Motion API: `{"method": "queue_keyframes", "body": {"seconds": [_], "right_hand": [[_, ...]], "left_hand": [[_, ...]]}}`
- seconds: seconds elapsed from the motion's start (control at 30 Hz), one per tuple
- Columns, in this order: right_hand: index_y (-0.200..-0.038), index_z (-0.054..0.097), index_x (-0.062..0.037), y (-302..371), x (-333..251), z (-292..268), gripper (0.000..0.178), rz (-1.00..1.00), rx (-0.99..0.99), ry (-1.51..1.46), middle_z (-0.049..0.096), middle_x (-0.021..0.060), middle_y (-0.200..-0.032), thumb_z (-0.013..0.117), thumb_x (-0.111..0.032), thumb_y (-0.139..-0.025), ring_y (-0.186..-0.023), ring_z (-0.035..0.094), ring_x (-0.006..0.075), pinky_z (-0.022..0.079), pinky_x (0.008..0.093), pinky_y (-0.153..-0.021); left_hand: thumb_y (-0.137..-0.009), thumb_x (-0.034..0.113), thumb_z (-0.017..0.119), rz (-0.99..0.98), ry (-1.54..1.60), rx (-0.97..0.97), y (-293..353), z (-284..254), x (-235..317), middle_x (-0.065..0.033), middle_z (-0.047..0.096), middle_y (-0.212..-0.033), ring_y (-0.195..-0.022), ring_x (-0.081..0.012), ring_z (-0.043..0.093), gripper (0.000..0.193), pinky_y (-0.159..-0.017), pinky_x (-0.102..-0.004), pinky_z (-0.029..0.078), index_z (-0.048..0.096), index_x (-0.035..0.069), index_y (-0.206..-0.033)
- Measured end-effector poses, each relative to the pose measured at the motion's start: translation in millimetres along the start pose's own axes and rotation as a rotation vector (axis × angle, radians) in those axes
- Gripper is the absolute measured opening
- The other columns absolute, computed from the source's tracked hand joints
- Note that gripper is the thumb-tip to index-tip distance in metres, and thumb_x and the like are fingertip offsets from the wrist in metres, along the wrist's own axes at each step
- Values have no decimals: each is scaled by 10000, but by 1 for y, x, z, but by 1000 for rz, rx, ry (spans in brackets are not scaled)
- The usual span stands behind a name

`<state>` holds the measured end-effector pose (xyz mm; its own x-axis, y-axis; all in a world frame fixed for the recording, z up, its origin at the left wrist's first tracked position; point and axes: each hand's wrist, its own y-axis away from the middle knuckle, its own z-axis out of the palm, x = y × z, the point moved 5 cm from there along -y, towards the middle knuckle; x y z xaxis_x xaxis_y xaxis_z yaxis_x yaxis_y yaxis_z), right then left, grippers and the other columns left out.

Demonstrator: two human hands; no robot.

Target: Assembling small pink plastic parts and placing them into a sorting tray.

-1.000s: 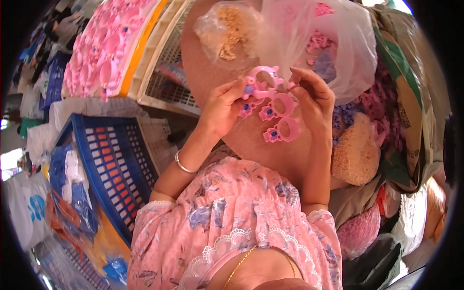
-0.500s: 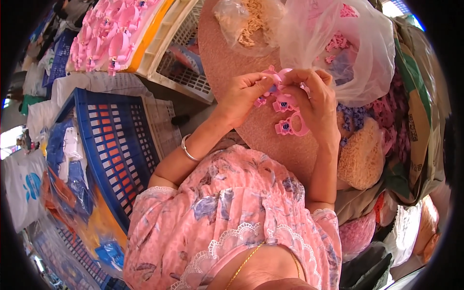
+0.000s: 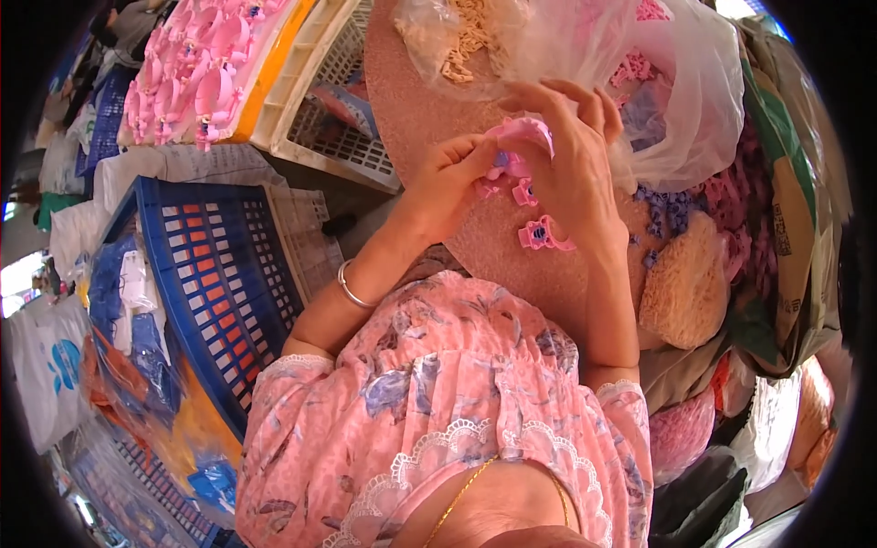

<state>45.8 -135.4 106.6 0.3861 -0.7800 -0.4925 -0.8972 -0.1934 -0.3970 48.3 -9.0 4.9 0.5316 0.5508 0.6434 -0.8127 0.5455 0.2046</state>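
Observation:
My left hand point(image 3: 445, 183) pinches a pink plastic toy bracelet point(image 3: 523, 133), a curved band with a small shaped end and a bit of blue on it. My right hand point(image 3: 585, 164) is raised just right of that bracelet, its fingers apart and stretched toward the plastic bags; I see nothing held in it. The band's right end comes close to the right hand, and I cannot tell whether they touch. Below, on the round pinkish tabletop point(image 3: 411, 110), lie another pink bracelet point(image 3: 539, 234) with a blue-marked end and a smaller pink piece point(image 3: 524, 192), both partly covered by the right hand.
Clear bags of beige pieces point(image 3: 468, 55) and pink pieces point(image 3: 635, 64) stand at the far side. Blue pieces point(image 3: 667, 212) and a beige-filled bag point(image 3: 687, 288) lie at right. Leftward are a tray of pink bracelets point(image 3: 196, 64), a white crate point(image 3: 320, 137) and a blue basket point(image 3: 215, 283).
My right hand has let go of the pink bracelet; its fingers have opened and reach up toward the bags. The left hand still holds the bracelet, now turned with its band upward.

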Motion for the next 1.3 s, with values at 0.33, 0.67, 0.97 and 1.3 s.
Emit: {"method": "queue_keyframes", "body": {"seconds": [0.33, 0.67, 0.97, 1.3], "right_hand": [[-1367, 474, -132, -4, -6, 22, 545, -5, 254, 355, 596, 25, -1211, 595, -113, -836, -1210, 473, 260, 94, 534, -1108], [-1271, 534, -40, -6, -25, 3, 397, -86, 443, -13, 667, 28, -1116, 486, -121, -885, -1223, 506, 218, 83, 479, -1154], [-1271, 511, 7, 16, -7, -39, 402, -109, 598, 66, 696, 95, -1016, 334, -244, -1011, -1056, 611, 224, 118, 462, -1161], [-1211, 561, 31, 55, 27, -31, 316, 102, 464, 42, 692, 109, -912, 388, -136, -1007, -947, 623, 197, 197, 429, -1148]], "left_hand": [[-981, 210, 563, 103, -172, 147, 8, 5, -10, 10, 652, -930, -810, -66, 563, 220, -759, -227, 454, 671, 29, -1040], [-927, 122, 621, -7, 220, 62, 17, -10, -15, -44, 647, -1019, -904, -144, 615, 254, -835, -289, 508, 601, 12, -1155], [-833, -6, 625, 741, 142, 103, 93, -42, 157, -119, 637, -1044, -907, -201, 640, 342, -805, -323, 539, 563, -25, -1169], [-854, 0, 670, 1299, -785, 857, 142, -180, 314, -52, 641, -1057, -948, -107, 590, 310, -858, -231, 449, 596, -25, -1154]]}}
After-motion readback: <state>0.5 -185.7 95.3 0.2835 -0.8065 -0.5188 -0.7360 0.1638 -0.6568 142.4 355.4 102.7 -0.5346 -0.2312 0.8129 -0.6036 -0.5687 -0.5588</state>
